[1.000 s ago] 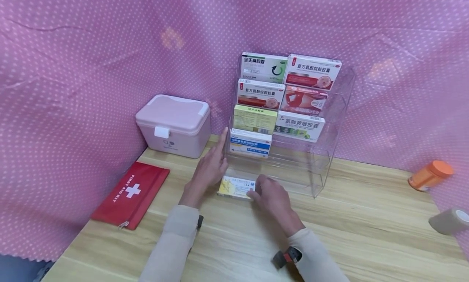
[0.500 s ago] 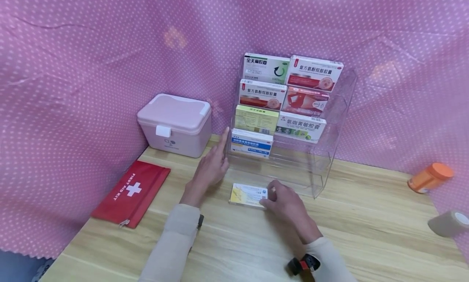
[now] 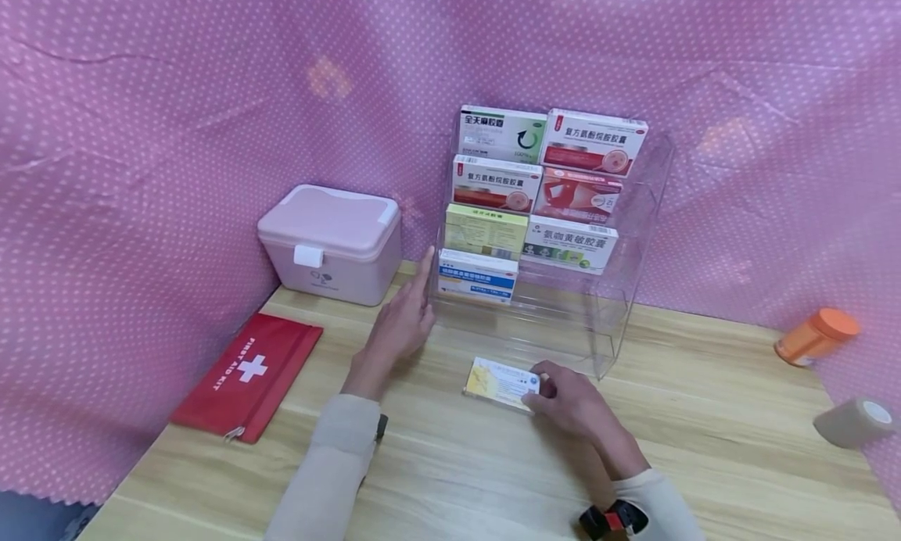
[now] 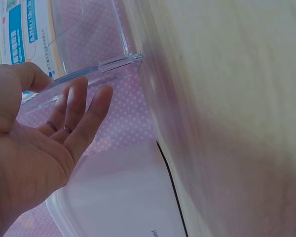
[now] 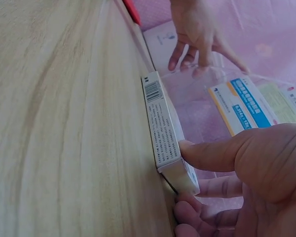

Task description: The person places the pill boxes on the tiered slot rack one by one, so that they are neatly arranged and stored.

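In the head view my right hand [image 3: 573,400] pinches the right end of a flat white and yellow medicine box [image 3: 498,381] low over the wooden table. The right wrist view shows the thumb on one face of this medicine box [image 5: 164,121] and the fingers around its end. My left hand [image 3: 401,322] is at the left side of a clear acrylic display rack [image 3: 605,314]. In the left wrist view the left hand [image 4: 44,143] has spread, loosely bent fingers, its thumb at the rack's edge. Several medicine boxes stand in the rack, a blue and white box [image 3: 479,277] lowest at left.
Left of the rack stands a pink lidded storage box [image 3: 327,248]. A red first aid pouch [image 3: 246,377] lies at the table's left. At the far right are an orange bottle [image 3: 816,338] and a grey-brown roll [image 3: 848,424]. A pink dotted cloth [image 3: 176,119] hangs behind.
My right hand has moved the white and yellow medicine box right and toward me, away from the rack's front. The left hand stays beside the rack.
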Motion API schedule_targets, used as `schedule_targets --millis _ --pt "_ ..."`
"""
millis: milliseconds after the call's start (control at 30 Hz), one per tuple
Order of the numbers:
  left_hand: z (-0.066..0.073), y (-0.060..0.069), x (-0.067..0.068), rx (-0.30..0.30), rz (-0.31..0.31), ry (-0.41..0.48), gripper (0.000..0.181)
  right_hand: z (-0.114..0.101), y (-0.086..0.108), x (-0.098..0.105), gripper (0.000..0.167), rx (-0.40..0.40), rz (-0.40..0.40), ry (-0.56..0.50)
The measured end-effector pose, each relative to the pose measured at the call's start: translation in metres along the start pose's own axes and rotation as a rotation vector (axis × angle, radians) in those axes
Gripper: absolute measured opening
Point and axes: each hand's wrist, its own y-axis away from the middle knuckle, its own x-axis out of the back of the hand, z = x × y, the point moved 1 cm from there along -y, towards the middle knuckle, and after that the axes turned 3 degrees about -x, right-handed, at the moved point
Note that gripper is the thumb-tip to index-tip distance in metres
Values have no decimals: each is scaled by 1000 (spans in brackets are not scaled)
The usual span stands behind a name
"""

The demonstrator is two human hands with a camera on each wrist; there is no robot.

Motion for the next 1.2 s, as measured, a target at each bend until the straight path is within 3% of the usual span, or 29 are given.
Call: schedule_targets --millis 233,467,600,933,1200 --pt "-1 -1 -1 -7 3 -7 118 0 4 0 30 66 32 -31" --pt "-1 0 0 2 -3 -13 118 -4 9 -6 33 108 36 -185" --pt "-1 0 0 3 -3 -11 118 -4 9 -4 34 138 84 -219" --pt "-1 -1 -1 -14 -3 -12 118 -5 10 26 41 288 383 -192" --pt "-2 -1 -1 -14 0 -11 118 -12 7 61 44 400 731 -110"
